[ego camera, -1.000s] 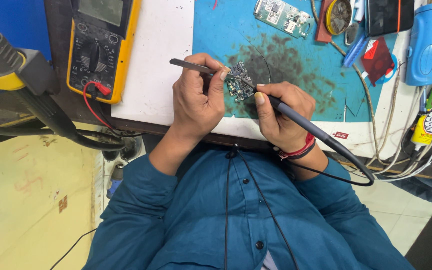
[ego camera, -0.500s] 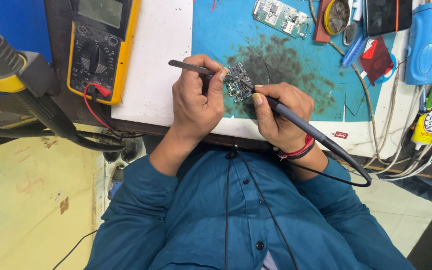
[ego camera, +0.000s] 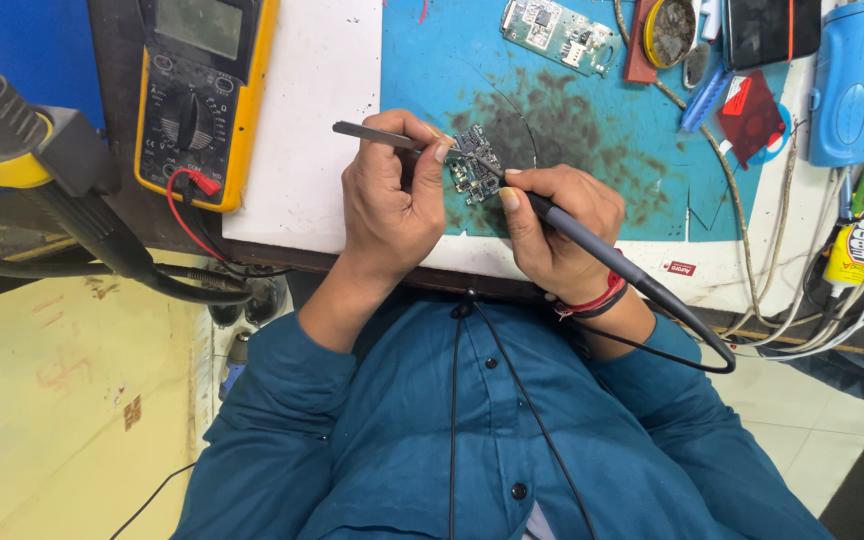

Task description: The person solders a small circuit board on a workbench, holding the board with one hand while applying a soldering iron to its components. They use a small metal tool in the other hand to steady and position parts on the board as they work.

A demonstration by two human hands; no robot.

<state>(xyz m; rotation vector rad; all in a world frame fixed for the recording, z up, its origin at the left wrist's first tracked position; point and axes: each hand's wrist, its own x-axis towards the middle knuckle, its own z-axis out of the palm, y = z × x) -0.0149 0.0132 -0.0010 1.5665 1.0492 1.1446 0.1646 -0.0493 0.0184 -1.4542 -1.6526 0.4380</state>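
Head view: workbench seen upside down, person's body at 6 o'clock.
Board: small circuit board [ego camera: 475, 165] on the stained blue mat [ego camera: 592, 120], between both hands.
Left hand [ego camera: 387, 200]: clenched round metal tweezers [ego camera: 377, 133], tips at the board.
Right hand [ego camera: 557, 215]: grasping black soldering iron [ego camera: 592, 245], tip on the board.
Multimeter [ego camera: 202, 95]: yellow, at 10 o'clock, well apart.
Second board [ego camera: 557, 28]: at 12 o'clock.

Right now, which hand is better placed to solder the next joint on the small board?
Probably right: the right hand grips the soldering iron, tip on the circuit board; the left hand holds tweezers.
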